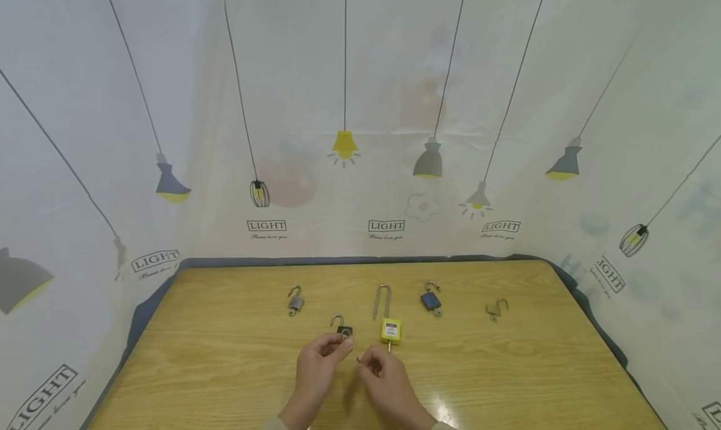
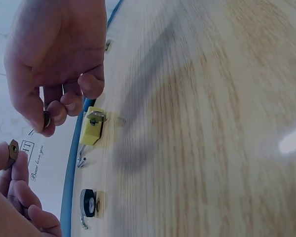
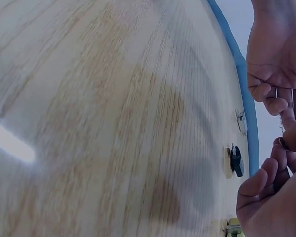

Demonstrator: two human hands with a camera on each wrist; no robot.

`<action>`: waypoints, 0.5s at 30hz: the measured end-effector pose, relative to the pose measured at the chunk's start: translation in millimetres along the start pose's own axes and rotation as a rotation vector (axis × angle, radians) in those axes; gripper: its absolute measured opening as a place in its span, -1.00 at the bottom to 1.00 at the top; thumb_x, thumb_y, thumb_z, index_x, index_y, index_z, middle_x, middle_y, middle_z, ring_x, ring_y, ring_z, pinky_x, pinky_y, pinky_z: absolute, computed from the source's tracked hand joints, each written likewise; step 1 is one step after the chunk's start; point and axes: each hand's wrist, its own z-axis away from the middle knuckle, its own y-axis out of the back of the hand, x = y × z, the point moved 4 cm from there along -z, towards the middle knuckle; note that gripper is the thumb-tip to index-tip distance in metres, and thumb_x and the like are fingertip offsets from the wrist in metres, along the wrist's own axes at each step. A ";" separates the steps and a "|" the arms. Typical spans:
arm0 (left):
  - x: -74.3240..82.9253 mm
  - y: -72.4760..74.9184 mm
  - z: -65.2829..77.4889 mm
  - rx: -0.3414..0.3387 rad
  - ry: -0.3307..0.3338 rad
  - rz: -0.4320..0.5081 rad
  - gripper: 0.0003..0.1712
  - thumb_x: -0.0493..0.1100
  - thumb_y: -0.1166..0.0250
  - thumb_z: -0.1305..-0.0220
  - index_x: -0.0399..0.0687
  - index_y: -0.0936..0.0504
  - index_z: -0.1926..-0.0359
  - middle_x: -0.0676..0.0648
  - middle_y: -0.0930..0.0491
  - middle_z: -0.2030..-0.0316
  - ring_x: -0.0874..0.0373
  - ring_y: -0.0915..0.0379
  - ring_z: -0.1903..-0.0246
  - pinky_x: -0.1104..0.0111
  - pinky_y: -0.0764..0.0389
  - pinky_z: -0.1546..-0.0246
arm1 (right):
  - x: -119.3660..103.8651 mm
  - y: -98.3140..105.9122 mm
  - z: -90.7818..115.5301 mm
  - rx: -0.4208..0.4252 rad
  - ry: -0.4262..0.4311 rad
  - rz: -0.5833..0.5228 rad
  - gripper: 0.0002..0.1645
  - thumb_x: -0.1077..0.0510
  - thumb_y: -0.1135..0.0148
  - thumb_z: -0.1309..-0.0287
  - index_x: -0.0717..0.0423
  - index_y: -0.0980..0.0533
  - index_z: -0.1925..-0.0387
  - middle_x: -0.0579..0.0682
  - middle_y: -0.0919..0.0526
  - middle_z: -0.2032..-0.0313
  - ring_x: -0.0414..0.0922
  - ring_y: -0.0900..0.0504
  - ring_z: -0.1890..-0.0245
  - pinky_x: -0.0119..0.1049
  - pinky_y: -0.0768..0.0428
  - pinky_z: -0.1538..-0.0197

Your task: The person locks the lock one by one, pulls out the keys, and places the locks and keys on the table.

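Note:
In the head view my left hand point(image 1: 317, 368) and right hand point(image 1: 388, 380) are close together above the table's near part. The left fingers pinch what looks like a small brass-coloured key point(image 2: 13, 149), its holed head showing in the left wrist view. Between the right thumb and fingers sits a small dark metal piece point(image 2: 47, 119), mostly hidden; I cannot tell its kind. Just beyond the left fingertips lies a black padlock point(image 1: 345, 330), shackle open. A yellow padlock point(image 1: 391, 331) with a long, open shackle lies beyond the right hand, a key point(image 1: 389, 347) in its bottom.
More padlocks with open shackles lie on the wooden table point(image 1: 225, 355): a silver one point(image 1: 295, 302) at left, a blue one point(image 1: 430, 301) at right, and a small dull metal one point(image 1: 494, 311) farther right. A lamp-printed cloth point(image 1: 315, 242) hangs around the back and sides.

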 end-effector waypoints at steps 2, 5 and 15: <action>0.1 0.8 0.2 -0.002 -0.020 -0.001 -0.69 0.01 -0.40 -0.12 -0.06 -0.65 0.19 -0.01 -0.65 0.23 0.15 -0.54 0.25 0.25 -0.55 0.20 | -0.2 0.5 0.2 -0.005 -0.005 0.002 -0.96 0.25 -0.18 -0.11 0.17 -0.47 0.39 -0.10 -0.46 0.44 -0.21 -0.41 0.39 -0.40 -0.41 0.32; 0.1 3.3 -0.2 -0.008 -0.052 -0.016 -0.69 0.03 -0.40 -0.10 -0.05 -0.65 0.21 -0.02 -0.66 0.25 0.15 -0.54 0.27 0.27 -0.57 0.23 | 0.1 1.3 0.3 -0.018 -0.011 0.005 -0.93 0.25 -0.19 -0.12 0.19 -0.48 0.37 -0.08 -0.47 0.43 -0.20 -0.41 0.38 -0.40 -0.41 0.32; -5.0 28.4 -8.0 -0.011 -0.112 -0.154 -0.75 0.01 -0.38 -0.14 -0.02 -0.66 0.23 0.03 -0.65 0.33 0.15 -0.49 0.33 0.29 -0.54 0.30 | 5.7 2.9 -0.9 -0.071 -0.043 0.051 -0.93 0.22 -0.26 -0.12 0.16 -0.53 0.39 -0.10 -0.53 0.39 -0.18 -0.45 0.37 -0.37 -0.43 0.31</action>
